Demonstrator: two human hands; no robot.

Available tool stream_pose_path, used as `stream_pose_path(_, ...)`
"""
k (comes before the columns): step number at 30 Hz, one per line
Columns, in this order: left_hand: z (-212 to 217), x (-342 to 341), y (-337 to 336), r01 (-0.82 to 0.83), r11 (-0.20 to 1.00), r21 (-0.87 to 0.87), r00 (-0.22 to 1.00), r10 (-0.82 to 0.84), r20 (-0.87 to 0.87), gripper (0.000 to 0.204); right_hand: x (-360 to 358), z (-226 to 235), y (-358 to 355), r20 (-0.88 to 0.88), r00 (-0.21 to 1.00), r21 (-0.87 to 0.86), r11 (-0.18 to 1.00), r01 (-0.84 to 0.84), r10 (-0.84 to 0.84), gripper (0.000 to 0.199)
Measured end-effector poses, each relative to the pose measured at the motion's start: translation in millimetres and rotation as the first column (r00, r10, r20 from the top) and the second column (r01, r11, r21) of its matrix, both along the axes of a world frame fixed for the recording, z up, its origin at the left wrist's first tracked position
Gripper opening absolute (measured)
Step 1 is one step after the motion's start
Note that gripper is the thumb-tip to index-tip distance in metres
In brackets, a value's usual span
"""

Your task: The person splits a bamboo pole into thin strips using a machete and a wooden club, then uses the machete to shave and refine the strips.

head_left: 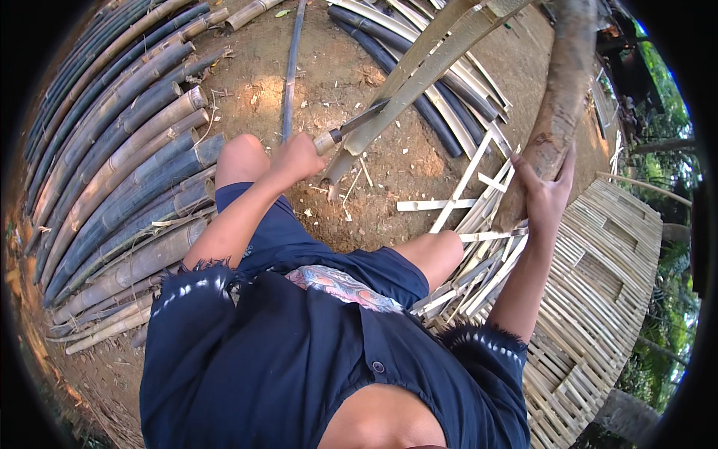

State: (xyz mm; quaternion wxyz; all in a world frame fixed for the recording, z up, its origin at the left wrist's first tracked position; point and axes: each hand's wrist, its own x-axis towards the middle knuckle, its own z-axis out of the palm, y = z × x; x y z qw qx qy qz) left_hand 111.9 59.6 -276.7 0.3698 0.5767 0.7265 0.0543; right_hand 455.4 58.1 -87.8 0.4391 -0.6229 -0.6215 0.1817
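My left hand (299, 159) is closed around the light wooden handle of a machete (365, 118). Its blade lies in a split bamboo pole (419, 82), close to the pole's near end, and part of the blade is hidden there. The pole slants away to the upper right, with a long gap between its halves. On the right, my right hand (547, 191) grips a thick wooden log (557, 105) near its lower end, thumb on one side and fingers on the other. The log's far end is blurred.
Whole bamboo poles (127, 165) lie in rows at left. Split bamboo strips (479, 247) pile up beside my right knee, and dark and pale lengths (441, 112) lie beyond. A slatted bamboo panel (598, 299) spreads at right. Chips dot the dirt floor (254, 90).
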Motion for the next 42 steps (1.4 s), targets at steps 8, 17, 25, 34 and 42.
stream_pose_path(8,-29,3,-15,0.095,0.992,-0.087,0.995,-0.096,-0.007,0.04,-22,-128,-41,0.482,0.808,-0.725,0.672,0.152,0.338,0.108)
stream_pose_path(17,-84,8,-36,-0.126,0.992,0.0,0.991,0.125,0.047,0.041,-6,-57,-32,-0.111,0.994,-0.489,0.869,-0.078,0.027,0.108)
stream_pose_path(25,-92,-12,-39,-0.166,0.985,-0.039,0.986,0.167,0.013,0.037,-31,-68,2,0.201,0.976,0.335,0.942,0.009,-0.081,0.096)
stream_pose_path(34,-118,11,-23,-0.22,0.973,-0.071,0.975,0.222,0.027,0.038,-40,-178,5,0.182,0.961,-0.571,0.818,-0.07,0.209,0.099)
stream_pose_path(42,-143,-8,-58,-0.249,0.968,-0.037,0.967,0.251,0.043,0.044,-24,-47,23,-0.109,0.994,-0.019,1.0,-0.008,0.006,0.106)
